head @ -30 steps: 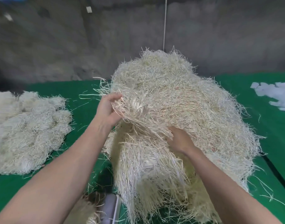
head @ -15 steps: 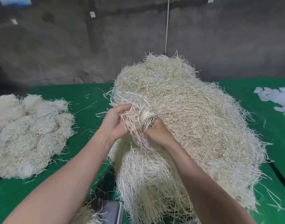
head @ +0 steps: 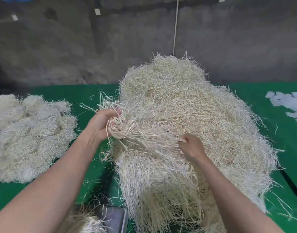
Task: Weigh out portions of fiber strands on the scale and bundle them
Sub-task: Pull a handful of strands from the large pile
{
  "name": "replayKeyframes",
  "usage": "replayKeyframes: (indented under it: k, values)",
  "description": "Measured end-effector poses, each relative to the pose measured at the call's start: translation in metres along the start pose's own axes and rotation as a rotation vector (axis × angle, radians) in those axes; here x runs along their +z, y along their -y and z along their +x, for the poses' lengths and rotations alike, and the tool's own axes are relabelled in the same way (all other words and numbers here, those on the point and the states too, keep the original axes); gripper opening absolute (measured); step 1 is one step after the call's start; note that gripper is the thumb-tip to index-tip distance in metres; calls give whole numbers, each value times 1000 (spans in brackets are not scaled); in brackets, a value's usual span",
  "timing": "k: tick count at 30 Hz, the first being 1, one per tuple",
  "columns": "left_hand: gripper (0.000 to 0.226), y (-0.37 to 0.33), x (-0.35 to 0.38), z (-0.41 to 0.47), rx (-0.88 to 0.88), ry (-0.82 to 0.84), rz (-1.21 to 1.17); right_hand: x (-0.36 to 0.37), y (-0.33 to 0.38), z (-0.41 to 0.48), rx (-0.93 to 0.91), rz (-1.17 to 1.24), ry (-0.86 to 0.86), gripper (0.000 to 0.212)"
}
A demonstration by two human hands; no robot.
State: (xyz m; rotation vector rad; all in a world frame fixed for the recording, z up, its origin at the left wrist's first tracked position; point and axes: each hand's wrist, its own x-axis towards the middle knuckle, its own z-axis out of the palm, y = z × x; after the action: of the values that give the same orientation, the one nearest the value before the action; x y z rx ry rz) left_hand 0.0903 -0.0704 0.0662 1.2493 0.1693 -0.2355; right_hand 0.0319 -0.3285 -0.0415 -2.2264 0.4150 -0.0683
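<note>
A big mound of pale fiber strands [head: 186,105] rises in the middle of the green table [head: 94,165]. My left hand [head: 102,125] grips a tuft of strands [head: 127,132] at the mound's left flank. My right hand [head: 191,145] pinches strands on the mound's front face, fingers curled into the fibers. At the bottom edge a grey scale pan [head: 114,219] shows, with a small heap of strands [head: 83,222] lying on it.
A second, whiter pile of fiber bundles [head: 30,137] lies at the left. Pale blue-white scraps [head: 289,103] sit at the far right. A concrete wall [head: 77,47] stands behind the table, with a white cord [head: 176,26] hanging down it.
My hands, close together on one tuft half a second ago, have drawn apart. The right hand has moved right and down across the mound; the left still holds its tuft.
</note>
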Motion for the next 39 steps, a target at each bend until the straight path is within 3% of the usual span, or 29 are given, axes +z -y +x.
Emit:
replayKeyframes:
  k: [3,7,9,11,12,14,16,17,19,21,25,29,34,37,39]
  values:
    - [20,3,9,-1,-21,37,65,-25,37,-6,-175,159,213,43]
    - [23,5,33,-7,-77,207,-83,3,85,-28,-397,130,289,68]
    - [24,5,45,-12,-121,339,-192,41,88,-33,-347,150,282,76]
    - [19,0,50,-15,-150,368,-172,52,80,-23,-135,343,177,54]
    - [19,-2,47,-14,-116,328,-41,46,73,-16,-18,417,121,42]
    - [32,-4,36,-9,-6,273,448,31,57,-4,65,398,93,25]
    - [59,6,30,-4,-2,354,1028,19,53,-2,-10,289,102,26]
    - [62,15,30,-2,11,365,1330,16,56,-3,-63,249,100,26]
    - [41,30,27,6,192,260,1852,11,59,-4,-108,192,108,25]
    - [8,34,23,8,377,73,2070,7,55,-2,-114,153,89,16]
    - [21,23,14,20,543,-151,2035,3,34,4,-100,77,21,15]
    - [29,23,10,27,610,-246,1944,-6,20,15,-81,60,-38,15]
    - [22,5,-31,33,433,-457,1791,-27,-17,15,25,-187,-51,33]
    - [27,4,-35,35,291,-456,1561,-26,0,6,-53,-245,170,58]
    - [28,11,-19,34,284,-443,1428,-26,31,3,-156,-403,179,75]
